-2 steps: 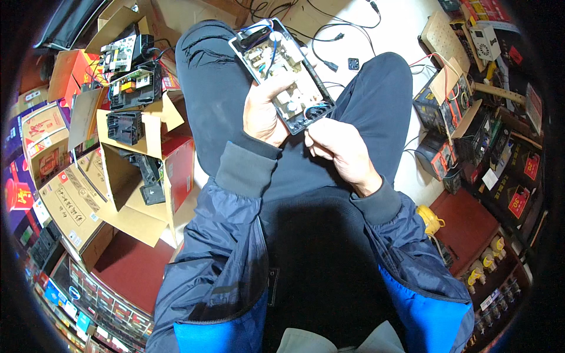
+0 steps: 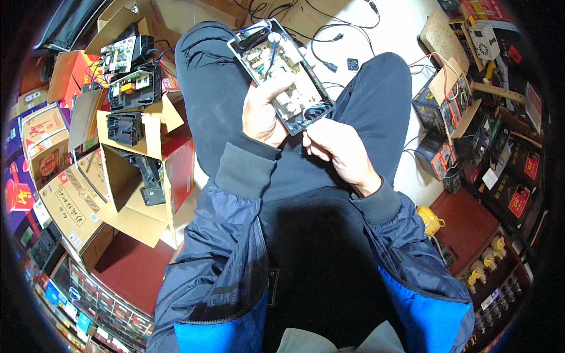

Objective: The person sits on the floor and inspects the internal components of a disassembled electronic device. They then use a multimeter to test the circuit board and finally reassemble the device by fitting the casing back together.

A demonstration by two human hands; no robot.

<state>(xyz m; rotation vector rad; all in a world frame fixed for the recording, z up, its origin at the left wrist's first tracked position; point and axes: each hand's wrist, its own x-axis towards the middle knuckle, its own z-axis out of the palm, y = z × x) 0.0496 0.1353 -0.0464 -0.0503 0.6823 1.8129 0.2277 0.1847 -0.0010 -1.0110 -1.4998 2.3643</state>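
An open black plastic case with a circuit board [image 2: 297, 91] inside is tilted above my lap. Blue wires run over the board's upper part, and more wires bunch at its lower end. My left hand [image 2: 265, 116] is wrapped round the case's left side, with the thumb lying over the board. At the lower end of the case is my right hand [image 2: 338, 144], its fingers curled and pressed together at the edge. What those fingers pinch, if anything, is hidden from view.
Open cardboard boxes [image 2: 135, 217] stand at my left, with opened black devices [image 2: 135, 82] on top. Black cables [image 2: 344, 26] and a small black square part [image 2: 352, 64] lie on the floor ahead. To my right are boxes of batteries [image 2: 438, 112] and a yellow roll-like object [image 2: 431, 220].
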